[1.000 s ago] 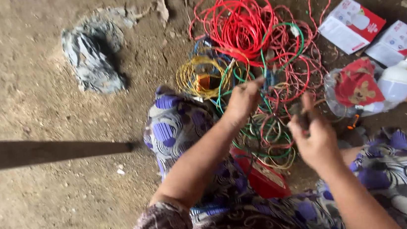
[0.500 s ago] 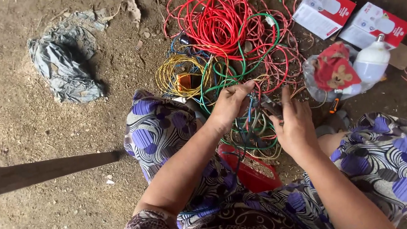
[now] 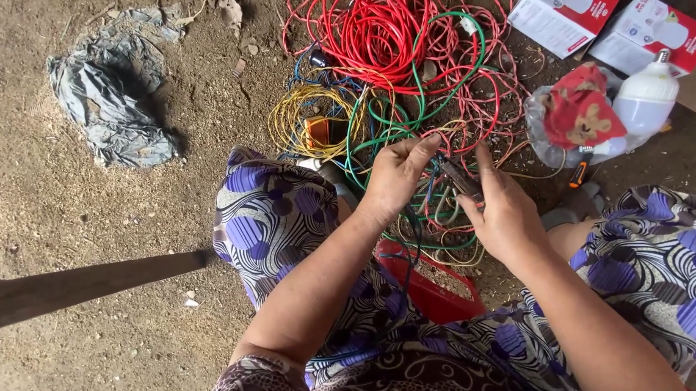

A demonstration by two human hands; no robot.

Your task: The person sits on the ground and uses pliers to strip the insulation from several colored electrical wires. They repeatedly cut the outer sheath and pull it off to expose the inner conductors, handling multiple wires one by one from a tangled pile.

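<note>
Pinching wire ends: left hand (image 3: 393, 178) closed on thin wires (image 3: 435, 132) | right hand (image 3: 503, 214) gripping small dark tool (image 3: 459, 180) | next: steady, precise contact.

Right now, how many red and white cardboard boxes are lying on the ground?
2. One box lies at the top right beside the red wire tangle; the second box lies just right of it, next to the white bulb. More could be hidden out of frame.
</note>
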